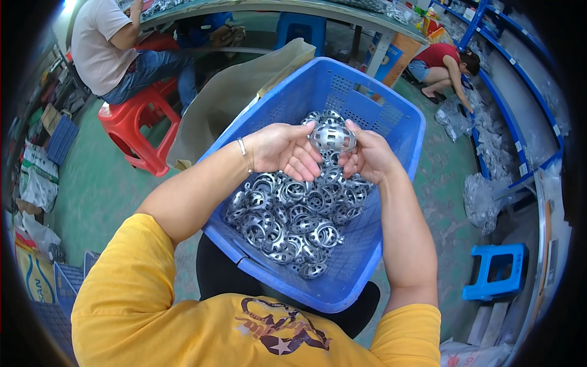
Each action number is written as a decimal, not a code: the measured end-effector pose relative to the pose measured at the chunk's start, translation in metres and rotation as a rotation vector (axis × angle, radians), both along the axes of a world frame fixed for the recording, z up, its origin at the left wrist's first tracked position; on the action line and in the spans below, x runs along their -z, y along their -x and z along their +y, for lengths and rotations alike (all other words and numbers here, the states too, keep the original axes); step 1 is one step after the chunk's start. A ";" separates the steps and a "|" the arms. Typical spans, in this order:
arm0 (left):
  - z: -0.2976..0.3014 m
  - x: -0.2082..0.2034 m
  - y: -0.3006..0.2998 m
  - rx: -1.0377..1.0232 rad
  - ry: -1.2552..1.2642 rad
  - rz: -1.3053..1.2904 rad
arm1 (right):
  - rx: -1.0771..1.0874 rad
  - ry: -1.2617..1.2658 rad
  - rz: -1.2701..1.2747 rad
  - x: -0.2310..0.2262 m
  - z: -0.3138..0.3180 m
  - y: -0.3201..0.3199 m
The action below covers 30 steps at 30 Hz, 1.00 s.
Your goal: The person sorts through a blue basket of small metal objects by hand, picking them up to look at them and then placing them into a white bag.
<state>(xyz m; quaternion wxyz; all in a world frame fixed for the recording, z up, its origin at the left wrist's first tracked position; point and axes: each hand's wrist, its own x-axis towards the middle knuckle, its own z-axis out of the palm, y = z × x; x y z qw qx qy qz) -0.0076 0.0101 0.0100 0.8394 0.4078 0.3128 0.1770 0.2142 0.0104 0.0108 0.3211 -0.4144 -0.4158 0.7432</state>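
Observation:
Between my hands is a silver, rounded shell with slots cut through it [333, 139], held above the blue basket. My left hand [284, 150] has its thumb against the shell's left side, with the other fingers curved below. Pinching the right side is my right hand [370, 153], its thumb on top and its fingertips partly hidden. Under both hands, the blue plastic basket [400, 131] holds a heap of similar silver slotted shells and rings [293, 214]. The basket rests tilted over my lap.
An open beige sack [226, 101] stands against the basket's left side. Beyond it, a person sits on a red stool [143, 131] at a long table [244, 7]. Another person crouches by blue shelving [510, 122] at right. A blue stool [496, 272] stands at lower right.

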 end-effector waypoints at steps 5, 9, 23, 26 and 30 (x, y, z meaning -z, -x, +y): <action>0.003 0.007 -0.011 -0.188 -0.156 -0.001 | 0.009 -0.264 -0.043 0.007 0.001 0.006; 0.012 0.016 -0.009 -0.262 -0.595 0.251 | 0.028 -0.516 -0.185 0.017 0.008 0.007; 0.015 0.016 0.015 -0.583 -1.081 0.715 | 0.369 -0.194 -0.048 0.022 -0.003 0.019; 0.025 0.024 0.023 -0.736 -1.029 0.718 | 0.500 -0.078 0.082 0.028 -0.001 0.026; 0.015 0.042 0.018 -0.804 -1.108 0.693 | 0.644 0.106 -0.013 0.014 0.005 0.013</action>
